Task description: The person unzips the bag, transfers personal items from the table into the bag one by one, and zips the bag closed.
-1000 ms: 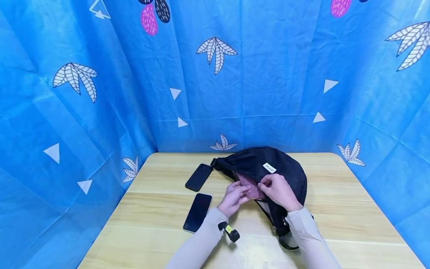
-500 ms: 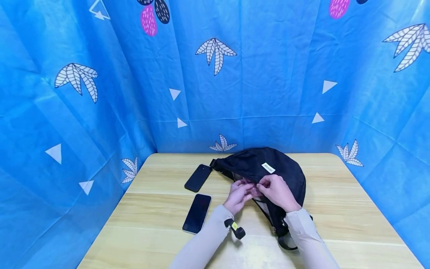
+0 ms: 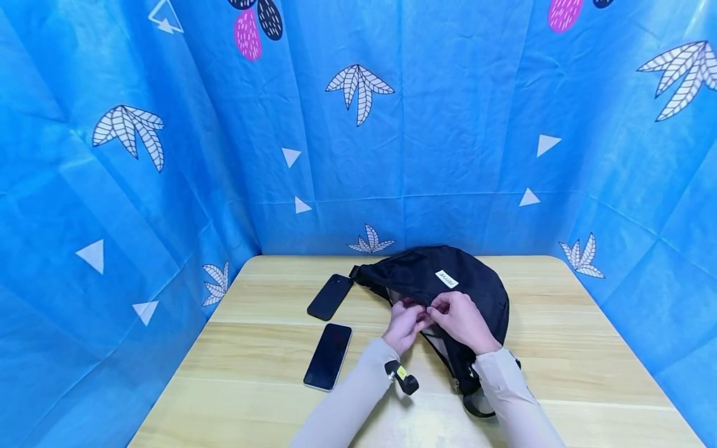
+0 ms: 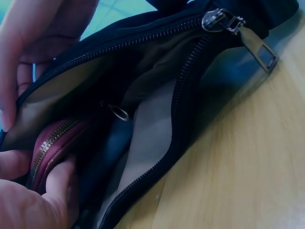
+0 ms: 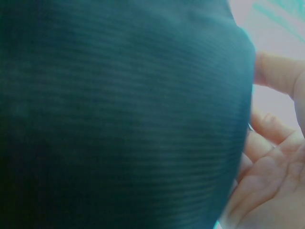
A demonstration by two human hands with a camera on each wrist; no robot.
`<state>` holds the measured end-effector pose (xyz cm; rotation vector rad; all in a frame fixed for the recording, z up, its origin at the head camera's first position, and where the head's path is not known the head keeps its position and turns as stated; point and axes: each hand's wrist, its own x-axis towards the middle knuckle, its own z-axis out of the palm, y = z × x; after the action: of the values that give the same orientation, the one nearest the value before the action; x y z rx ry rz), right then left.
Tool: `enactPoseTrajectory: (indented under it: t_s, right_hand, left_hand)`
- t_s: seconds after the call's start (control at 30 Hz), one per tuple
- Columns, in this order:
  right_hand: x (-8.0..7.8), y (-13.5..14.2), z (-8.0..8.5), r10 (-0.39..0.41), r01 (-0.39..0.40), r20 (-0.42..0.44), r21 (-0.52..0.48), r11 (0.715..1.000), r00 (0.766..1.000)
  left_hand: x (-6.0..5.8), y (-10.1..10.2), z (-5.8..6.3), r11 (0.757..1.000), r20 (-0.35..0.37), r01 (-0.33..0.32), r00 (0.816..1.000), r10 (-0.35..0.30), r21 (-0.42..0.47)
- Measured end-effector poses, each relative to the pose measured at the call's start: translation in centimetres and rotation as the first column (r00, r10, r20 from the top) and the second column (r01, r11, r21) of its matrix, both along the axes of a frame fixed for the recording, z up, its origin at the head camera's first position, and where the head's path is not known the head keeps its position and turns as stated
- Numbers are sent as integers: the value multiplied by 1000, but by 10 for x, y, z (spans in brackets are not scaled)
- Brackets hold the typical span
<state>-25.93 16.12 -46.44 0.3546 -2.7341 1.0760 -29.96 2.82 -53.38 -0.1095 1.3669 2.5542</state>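
Observation:
A black zip-top bag [image 3: 478, 283] with a white label lies on the table, its zipped mouth spread toward me. Inside that mouth my left hand [image 3: 404, 326] grips a dark pink zip wallet [image 4: 53, 140], thumb on one side and fingers on the other. In the left wrist view the wallet is partly within the bag's dark interior, its brass zip facing up. My right hand [image 3: 463, 320] pinches the upper edge of the opening and holds it up. Black bag cloth fills most of the right wrist view and hides some of the right fingertips.
Two phones lie to the left of the bag: a dark one [image 3: 330, 297] farther back and one with a light edge [image 3: 328, 356] nearer me. A strap loop [image 3: 478, 404] hangs at the bag's near end. Blue patterned curtains [image 3: 448, 124] enclose the wooden table [image 3: 235, 348].
My left hand has moved to the right and deeper into the bag with the wallet, which is now hidden from the head view. The right hand stays at the bag's edge.

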Motion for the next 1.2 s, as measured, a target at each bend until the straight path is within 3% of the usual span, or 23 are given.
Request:
enactPoseTrajectory:
  t_s: [0.23, 0.9, 1.2]
  right_hand:
    - [0, -1, -2, -14, 14, -1, 12, 1000, 1000]
    - [-1, -2, -3, -3, 3, 7, -8, 1000, 1000]
    - [0, -2, -4, -4, 4, 3, -6, 1000, 1000]
  left_hand:
    - [0, 9, -5, 1000, -28, -3, 1000, 3, 1]
    - [-7, 24, -10, 999, 35, -36, 999, 36, -10]
    - [-10, 27, -11, 999, 16, -37, 999, 37, 17]
